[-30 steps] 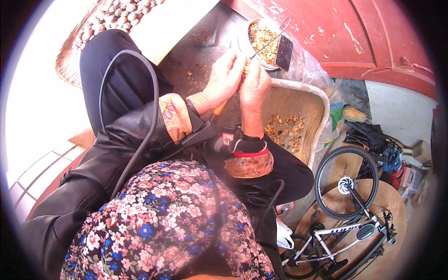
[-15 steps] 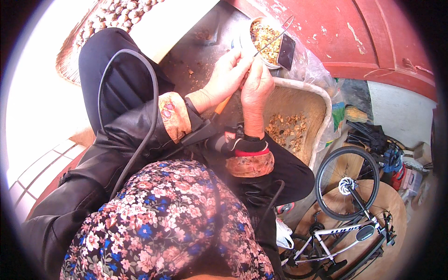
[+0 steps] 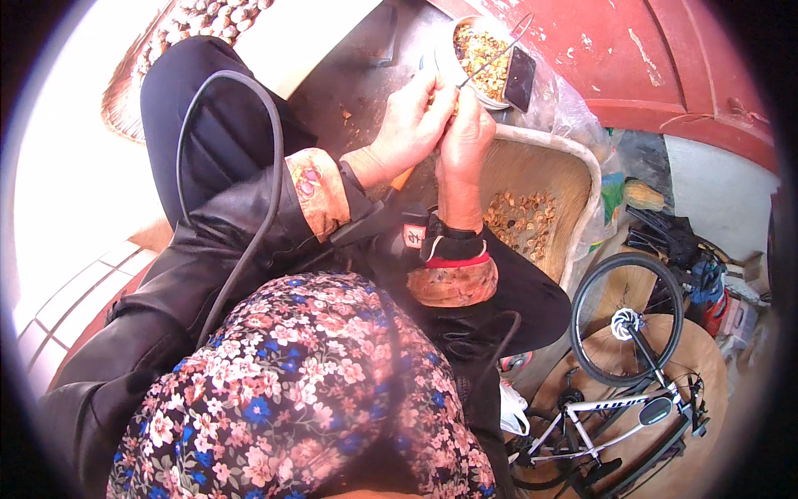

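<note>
Writing: dark lettering on one white bicycle frame; dark marks on one small pale label beside your right cuff. Yellowish piece, one visible, partly hidden: between your left fingers, just beside your right hand. Your left hand: clamped on that piece. Your right: fingers curled, meeting the left; whether they grip anything cannot be told. White bowl, one, holding many fragments. Black phone, one, at its edge. Tan tray, one, holding loose shell-like bits, uncountable.
</note>
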`<control>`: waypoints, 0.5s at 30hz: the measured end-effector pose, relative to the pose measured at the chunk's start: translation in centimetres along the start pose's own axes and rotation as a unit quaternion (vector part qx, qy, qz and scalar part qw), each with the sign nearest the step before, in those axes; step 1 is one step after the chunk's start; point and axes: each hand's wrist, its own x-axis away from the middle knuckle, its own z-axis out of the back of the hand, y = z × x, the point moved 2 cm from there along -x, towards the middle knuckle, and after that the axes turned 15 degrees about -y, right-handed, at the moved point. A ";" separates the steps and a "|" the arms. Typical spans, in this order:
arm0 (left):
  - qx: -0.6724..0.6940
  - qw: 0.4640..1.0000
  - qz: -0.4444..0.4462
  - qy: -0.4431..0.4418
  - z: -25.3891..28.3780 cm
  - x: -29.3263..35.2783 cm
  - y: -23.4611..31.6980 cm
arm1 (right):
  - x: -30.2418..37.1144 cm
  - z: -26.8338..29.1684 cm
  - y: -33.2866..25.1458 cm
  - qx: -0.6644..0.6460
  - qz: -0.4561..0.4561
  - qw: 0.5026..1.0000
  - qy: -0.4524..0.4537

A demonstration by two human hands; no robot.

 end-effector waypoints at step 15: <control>0.348 0.932 0.040 -0.093 0.3 -0.8 0.9 | 0.6 0.5 -2.2 -0.036 -0.031 0.998 -0.040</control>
